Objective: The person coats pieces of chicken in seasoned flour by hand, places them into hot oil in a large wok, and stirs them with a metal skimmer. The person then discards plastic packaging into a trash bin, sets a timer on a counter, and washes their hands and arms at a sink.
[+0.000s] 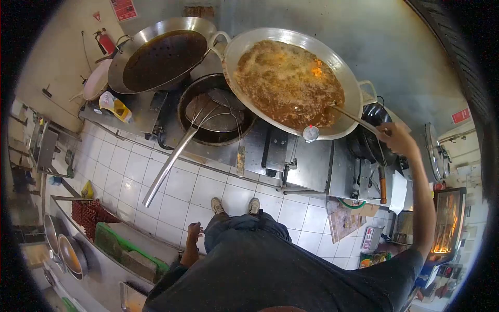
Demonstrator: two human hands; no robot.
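My right hand (393, 139) is closed round the handle of a long metal utensil (356, 118), whose far end dips into the bubbling brown oil (286, 83) in a large two-handled wok (244, 42). Pale orange pieces (317, 70) show near the oil's right side. A round dial thermometer (311, 133) sits at the wok's front rim. My left hand (195, 231) hangs low beside my left leg, away from the stove, its fingers partly curled; whether it holds anything is unclear.
Left of the wok stands another wok (117, 65) of dark oil. A wire strainer's handle (169, 169) juts from a dark pot (182, 112) over the counter edge. An oil bag (115, 106) lies farther left. Black pans (366, 140) are at right, and a green-edged crate (125, 242) is behind.
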